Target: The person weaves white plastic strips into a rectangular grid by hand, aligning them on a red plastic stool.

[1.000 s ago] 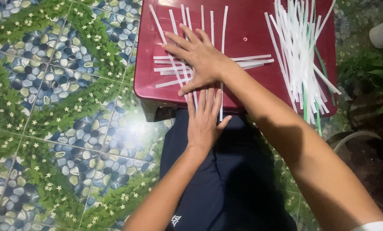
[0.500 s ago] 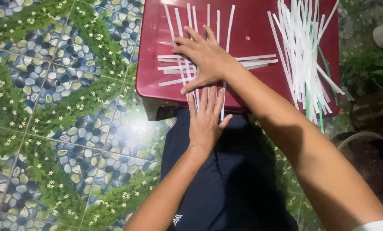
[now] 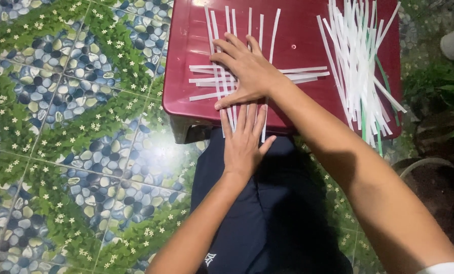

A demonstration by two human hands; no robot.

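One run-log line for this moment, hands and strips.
right hand: flat on crossed white strips | left hand: on strip ends at red table edge | loose strip pile: right, untouched

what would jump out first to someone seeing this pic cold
Two bare hands over a dark red plastic table: the right hand lies flat on a lattice of crossed white strips at its middle, the left hand at the near edge just below. A loose pile of white and green strips lies on the table's right side, and leaf-and-pebble patterned floor fills the left.

Both hands [image 3: 244, 109] press flat on crossed white strips [image 3: 227, 83] atop a red stool [image 3: 186, 50].
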